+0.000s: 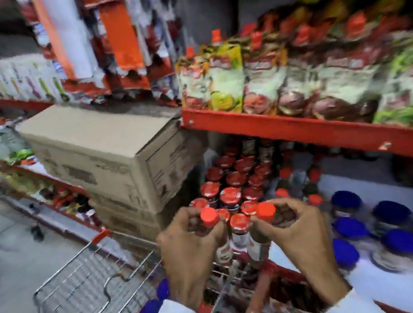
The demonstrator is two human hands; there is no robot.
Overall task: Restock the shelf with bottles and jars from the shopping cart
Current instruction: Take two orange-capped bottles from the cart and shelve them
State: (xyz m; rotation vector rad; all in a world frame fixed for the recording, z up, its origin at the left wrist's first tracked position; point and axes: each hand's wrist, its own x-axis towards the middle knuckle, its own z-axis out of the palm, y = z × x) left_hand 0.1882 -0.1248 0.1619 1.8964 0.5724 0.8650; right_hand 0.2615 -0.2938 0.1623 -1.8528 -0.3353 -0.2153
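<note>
White sleeves enter from the bottom of the frame, and both forearms reach forward and up toward the lower shelf (384,203). The left hand (187,250) is curled around the neck of a bottle with an orange cap (209,216), fingers closed on it. The right hand (296,234) grips a second orange-capped bottle (266,212) in the same way. Both bottles are upright, side by side at lower centre, just in front of the rows of red-lidded jars (232,192). Blue-lidded jars (397,241) lie at lower right. The wire shopping cart (91,288) is at lower left, below the hands.
</note>
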